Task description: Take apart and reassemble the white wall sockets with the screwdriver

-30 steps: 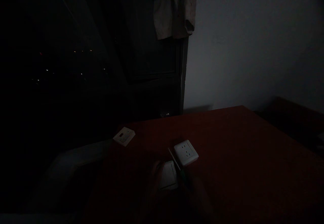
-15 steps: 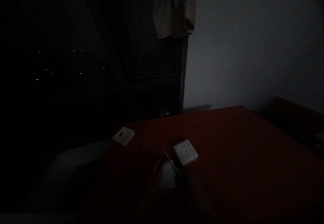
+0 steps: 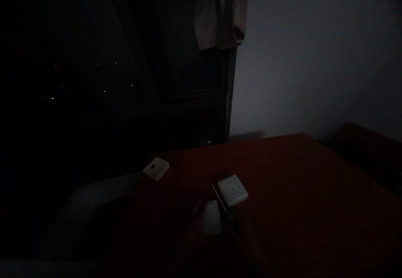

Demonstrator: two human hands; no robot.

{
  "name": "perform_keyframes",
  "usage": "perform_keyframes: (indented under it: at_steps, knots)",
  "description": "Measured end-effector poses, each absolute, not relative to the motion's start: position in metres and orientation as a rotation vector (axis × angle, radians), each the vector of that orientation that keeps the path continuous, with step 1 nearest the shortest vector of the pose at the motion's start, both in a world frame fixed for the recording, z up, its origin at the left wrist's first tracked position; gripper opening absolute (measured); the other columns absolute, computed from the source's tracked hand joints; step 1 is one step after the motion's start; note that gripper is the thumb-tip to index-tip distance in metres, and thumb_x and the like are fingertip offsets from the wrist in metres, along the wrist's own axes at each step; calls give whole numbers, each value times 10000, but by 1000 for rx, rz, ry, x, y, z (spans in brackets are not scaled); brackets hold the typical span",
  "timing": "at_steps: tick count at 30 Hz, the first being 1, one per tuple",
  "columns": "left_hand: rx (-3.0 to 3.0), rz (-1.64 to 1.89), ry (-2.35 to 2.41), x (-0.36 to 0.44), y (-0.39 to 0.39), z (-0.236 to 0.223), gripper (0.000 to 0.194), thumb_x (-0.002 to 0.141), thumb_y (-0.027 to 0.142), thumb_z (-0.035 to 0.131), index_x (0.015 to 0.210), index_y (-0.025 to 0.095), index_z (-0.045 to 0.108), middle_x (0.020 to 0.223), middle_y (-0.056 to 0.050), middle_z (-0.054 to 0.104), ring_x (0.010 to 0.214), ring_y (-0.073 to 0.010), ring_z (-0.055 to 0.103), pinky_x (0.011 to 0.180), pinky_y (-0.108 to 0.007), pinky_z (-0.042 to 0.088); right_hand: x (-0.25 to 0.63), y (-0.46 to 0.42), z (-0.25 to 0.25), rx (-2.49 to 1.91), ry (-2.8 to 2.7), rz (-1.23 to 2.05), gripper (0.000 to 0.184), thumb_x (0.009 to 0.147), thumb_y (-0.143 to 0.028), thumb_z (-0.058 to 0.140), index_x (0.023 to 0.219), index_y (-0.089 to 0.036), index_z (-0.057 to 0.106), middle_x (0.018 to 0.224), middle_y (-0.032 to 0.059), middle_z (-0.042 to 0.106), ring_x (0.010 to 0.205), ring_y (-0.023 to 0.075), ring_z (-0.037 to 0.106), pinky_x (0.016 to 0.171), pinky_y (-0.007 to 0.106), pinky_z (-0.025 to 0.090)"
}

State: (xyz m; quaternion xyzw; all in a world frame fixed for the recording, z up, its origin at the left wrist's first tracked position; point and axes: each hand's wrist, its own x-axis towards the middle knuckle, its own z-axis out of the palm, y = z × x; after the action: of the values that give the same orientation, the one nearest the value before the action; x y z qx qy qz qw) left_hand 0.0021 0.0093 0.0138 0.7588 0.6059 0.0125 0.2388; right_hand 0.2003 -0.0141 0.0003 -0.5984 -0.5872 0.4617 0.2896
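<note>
In very dim light, my left hand (image 3: 195, 219) is closed around the left edge of a white switch plate (image 3: 212, 219) near the front of the table. My right hand (image 3: 243, 230) grips the green handle of a screwdriver (image 3: 220, 197); its pale shaft points up and to the left. That shaft runs between the held plate and a white wall socket (image 3: 233, 190), which lies face up just beyond. Darkness hides most of my fingers and both wrists.
Another white plate with a rectangular slot (image 3: 156, 168) lies at the far left corner of the reddish-brown table (image 3: 282, 173). Behind stand a dark window with small distant lights, a hanging curtain (image 3: 220, 14) and a pale wall (image 3: 314, 60).
Half a second ago the screwdriver's shaft swung left over the edge of the held plate; now it is back to the right, beside the socket. The whole view has shifted slightly.
</note>
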Motion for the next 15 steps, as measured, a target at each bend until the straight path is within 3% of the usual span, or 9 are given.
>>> perform_keyframes:
  at_steps: [5, 7, 10, 15]
  knots:
    - [2041, 137, 1771, 8, 16, 4, 869, 558, 305, 797, 1360, 292, 461, 1476, -84, 400, 1347, -381, 345, 1114, -478, 293, 203, -16, -4, -1665, -1522, 1236, 426, 839, -388, 485, 1162, -146, 622, 1140, 108, 680, 1023, 258, 615, 873, 311, 463]
    - [2005, 200, 1843, 9, 19, 4, 674, 674, 346, 773, 1295, 286, 519, 1421, -74, 461, 1296, -341, 424, 1078, -470, 347, 204, -17, -4, -1669, -1515, 1242, 434, 846, -398, 478, 1178, -155, 616, 1140, 101, 680, 1019, 254, 618, 871, 307, 464]
    - [1977, 284, 1964, -1, 21, 12, 367, 894, 351, 591, 1234, 224, 539, 1321, -82, 523, 1158, -258, 537, 966, -473, 451, 204, -18, -4, -1706, -1515, 1214, 455, 841, -386, 487, 1216, -152, 595, 1150, 94, 675, 1041, 249, 609, 887, 301, 456]
    - [1828, 433, 2297, -42, 26, 39, 317, 910, 328, 578, 1193, 188, 549, 1211, -74, 577, 1027, -219, 601, 853, -415, 522, 204, -19, -5, -1782, -1506, 1266, 473, 837, -365, 491, 1232, -124, 589, 1146, 104, 670, 1041, 256, 607, 888, 300, 459]
